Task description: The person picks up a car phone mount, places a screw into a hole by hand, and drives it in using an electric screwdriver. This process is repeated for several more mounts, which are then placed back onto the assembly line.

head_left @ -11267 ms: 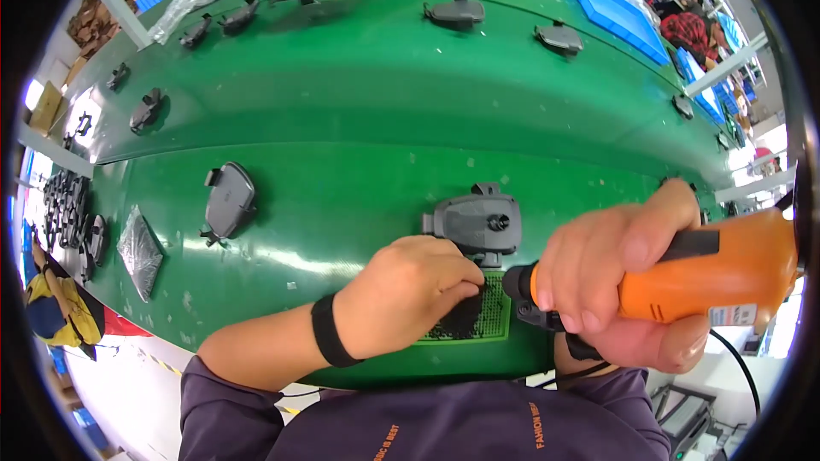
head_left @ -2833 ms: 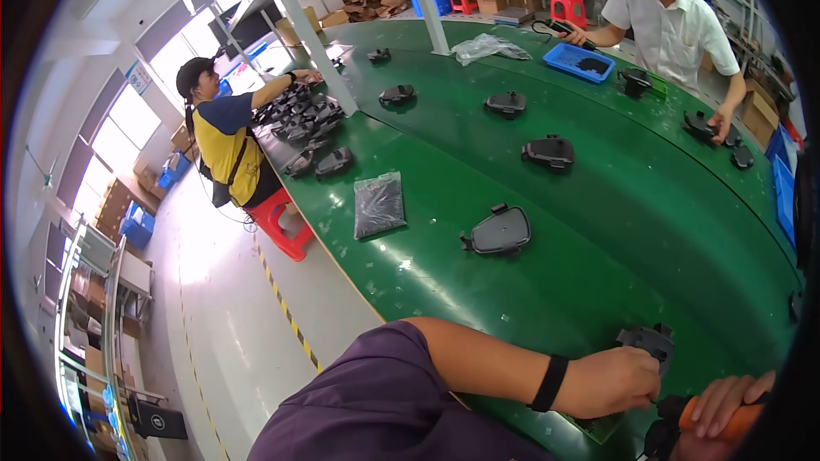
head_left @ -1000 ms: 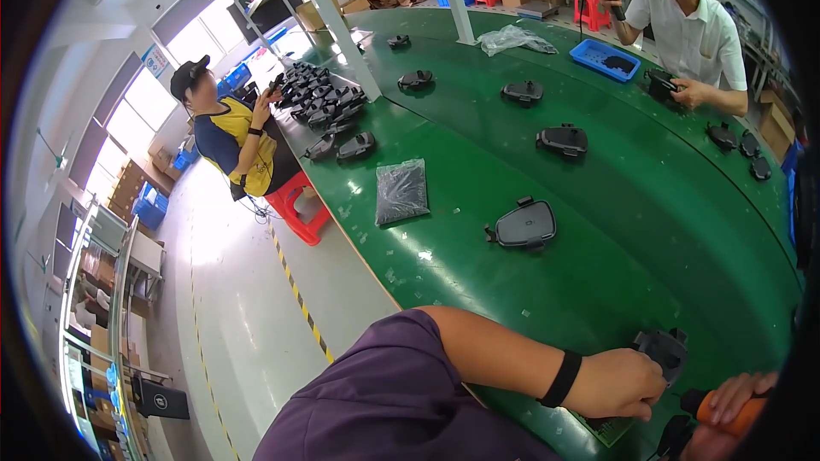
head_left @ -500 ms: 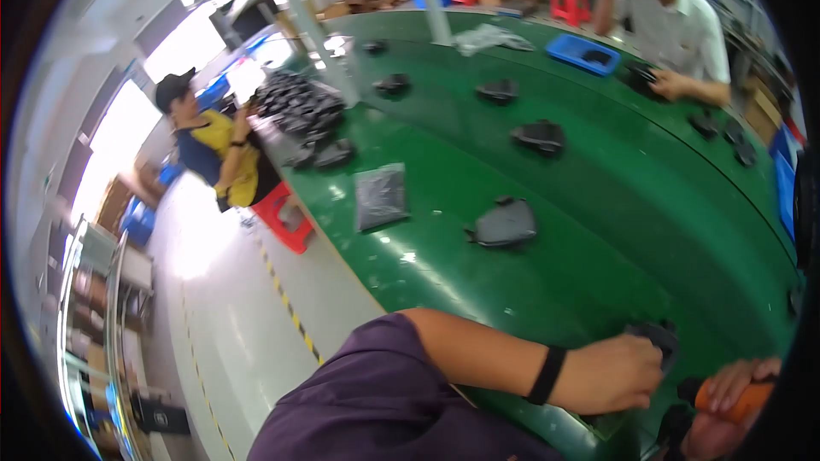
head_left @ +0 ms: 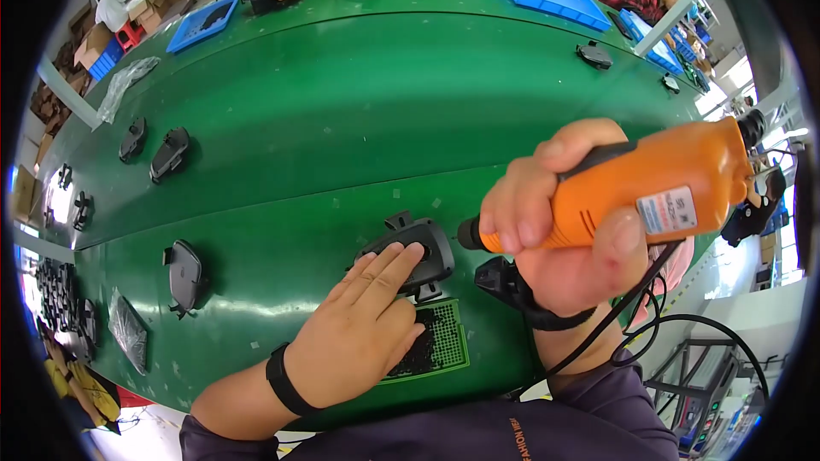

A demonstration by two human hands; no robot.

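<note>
Gripping an orange power screwdriver [head_left: 636, 188] in the right hand [head_left: 531, 203]; resting the uncurled left hand [head_left: 354, 337] palm-down on a black phone holder [head_left: 437, 248], lying on the green surface [head_left: 282, 154] just beyond a green tray [head_left: 463, 341] of small black pieces [head_left: 416, 352].

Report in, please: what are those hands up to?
Left hand on black device, covering part of it. Right hand gripping orange driver. Green tray close by, partly hidden by left hand.
</note>
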